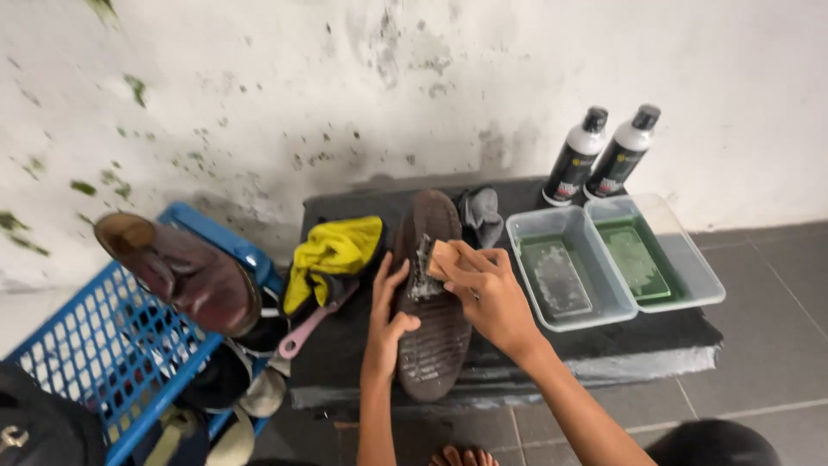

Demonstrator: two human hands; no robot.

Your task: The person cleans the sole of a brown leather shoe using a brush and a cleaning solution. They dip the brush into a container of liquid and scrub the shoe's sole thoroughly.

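A brown shoe (435, 336) lies sole-up on a low black-covered platform (638, 341), its sole wet and soapy. My left hand (388, 315) grips the shoe's left edge and holds it steady. My right hand (487, 289) is closed on a wooden-backed scrub brush (434, 259), whose bristles press on the upper part of the sole.
A yellow cloth (332, 250), a pink-handled brush (306, 328) and a grey cloth (480, 214) lie on the platform. Two clear tubs (561, 276) (655, 250) of greenish water stand at right, two black-and-white bottles (573, 155) behind. A blue basket (103, 336) with a dark red shoe (185, 276) stands left.
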